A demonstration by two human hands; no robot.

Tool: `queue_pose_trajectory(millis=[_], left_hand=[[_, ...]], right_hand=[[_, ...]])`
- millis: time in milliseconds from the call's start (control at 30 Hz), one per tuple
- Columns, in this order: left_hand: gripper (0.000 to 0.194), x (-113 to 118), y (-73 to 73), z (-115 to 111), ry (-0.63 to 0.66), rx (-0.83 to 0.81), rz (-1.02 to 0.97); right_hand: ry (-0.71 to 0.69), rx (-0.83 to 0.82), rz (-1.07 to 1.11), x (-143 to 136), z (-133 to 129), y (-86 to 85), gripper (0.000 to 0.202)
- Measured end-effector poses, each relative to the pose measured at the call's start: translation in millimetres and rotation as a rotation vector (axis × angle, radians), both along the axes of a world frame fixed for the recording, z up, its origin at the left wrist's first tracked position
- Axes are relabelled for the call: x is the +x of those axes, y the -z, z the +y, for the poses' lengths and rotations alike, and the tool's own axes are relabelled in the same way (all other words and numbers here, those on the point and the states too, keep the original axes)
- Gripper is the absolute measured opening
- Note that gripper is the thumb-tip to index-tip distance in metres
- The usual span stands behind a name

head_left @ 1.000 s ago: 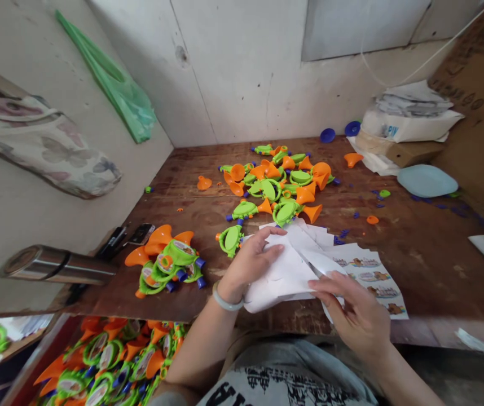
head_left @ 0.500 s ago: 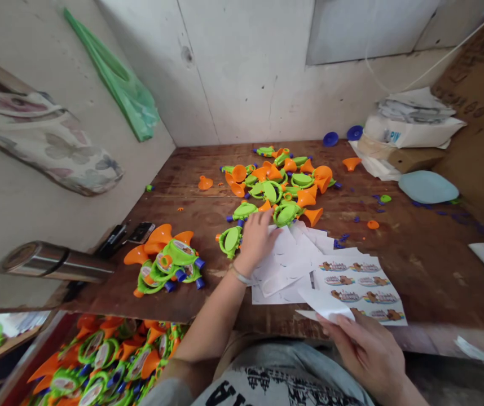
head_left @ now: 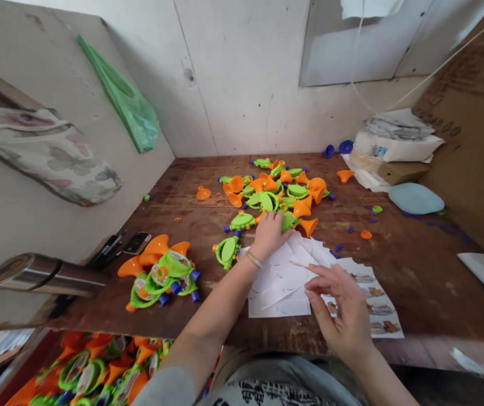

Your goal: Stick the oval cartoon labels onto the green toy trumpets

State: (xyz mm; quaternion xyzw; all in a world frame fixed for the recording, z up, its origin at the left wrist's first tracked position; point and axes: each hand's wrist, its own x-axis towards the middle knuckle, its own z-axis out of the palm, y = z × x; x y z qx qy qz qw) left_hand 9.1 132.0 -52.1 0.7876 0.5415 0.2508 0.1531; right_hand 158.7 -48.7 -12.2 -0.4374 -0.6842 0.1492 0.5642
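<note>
My left hand (head_left: pixel 269 235) reaches to the front of a pile of toy trumpets, its fingers around the near end of a green and orange toy trumpet (head_left: pixel 290 222); the grip is partly hidden. My right hand (head_left: pixel 343 307) is raised over the papers, thumb and fingers bent in a pinch. At its fingertips is a thin white piece of paper (head_left: pixel 300 264), seen nearly edge-on. Below lie overlapping white sheets (head_left: pixel 278 282) and, partly behind my right hand, a sheet of printed bear stickers (head_left: pixel 383 293). Another green toy trumpet (head_left: pixel 227 251) lies left of my left wrist.
Labelled toy trumpets (head_left: pixel 170 270) are heaped at the left, beside a steel flask (head_left: pixel 47 273) and a phone (head_left: pixel 137 242). More fill a box (head_left: pixel 51 332) below the table edge. Stacked papers (head_left: pixel 398 127) and a pale blue dish (head_left: pixel 416 198) stand right.
My right hand has risen and moved slightly left, off the sticker sheet's near edge; the curled white sheet there is now a thin edge at its fingertips. My left hand has shifted right onto a toy trumpet.
</note>
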Motion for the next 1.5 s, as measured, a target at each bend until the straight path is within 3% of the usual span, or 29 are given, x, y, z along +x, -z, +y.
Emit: queue_pose_trajectory(millis=[100,200,367,500,600,667,733,800,900,967,1033,1200,1333,1500], left_hand=[[0.049,13.5,-1.1,13.1,0.018,-0.030,-0.063],[0.055,10.0,-7.7,25.1,0.014,-0.058,-0.180],[0.054,-5.5,-35.7,24.2,-0.054,-0.009,-0.532],[0.040,-9.0,-52.4,-20.1,-0.031,-0.042,-0.837],[0.049,-3.8,-50.5,-69.1,-0.029,-0.154,-1.282],[0.051,0.5,-46.9,-98.9,-0.087,-0.226,-1.426],[0.049,3.2,-45.9,-121.6,-0.156,-0.353,-1.466],[0.051,4.1,-48.8,-136.0,-0.177,-0.482,-1.542],[0.067,2.8,-56.5,-146.1,-0.084,-0.580,-1.673],[0.075,1.4,-60.5,-149.3,0.007,-0.630,-1.706],[0.072,0.1,-62.3,-151.9,0.069,-0.618,-1.698],[0.069,-1.7,-60.3,-156.6,0.134,-0.418,-1.620],[0.054,-2.3,-55.1,-158.1,0.164,-0.310,-1.533],[0.046,-3.4,-50.1,-159.3,0.200,-0.300,-1.486]], right_hand=[[0.014,-0.004,0.032,-1.6,-2.0,4.2,0.072],[0.053,-0.006,0.095,2.0,1.3,3.5,0.076],[0.154,0.126,0.178,5.0,13.8,-4.7,0.087],[0.179,0.284,0.178,1.0,8.8,-18.0,0.095],[-0.042,0.243,0.153,-7.6,-2.1,-31.1,0.087],[-0.213,0.160,0.182,-15.6,-4.1,-36.8,0.078],[-0.284,0.100,0.248,-22.7,1.1,-38.3,0.072],[-0.244,0.065,0.336,-26.4,11.7,-36.7,0.069],[-0.116,0.027,0.488,-25.1,27.3,-34.6,0.068],[-0.046,-0.006,0.558,-22.2,32.3,-36.4,0.067],[0.013,-0.038,0.571,-20.1,31.7,-40.2,0.066],[0.103,-0.078,0.443,-20.6,19.7,-49.0,0.064],[0.108,-0.086,0.415,-21.5,15.8,-51.2,0.062],[0.048,-0.118,0.418,-21.0,16.3,-50.1,0.060]])
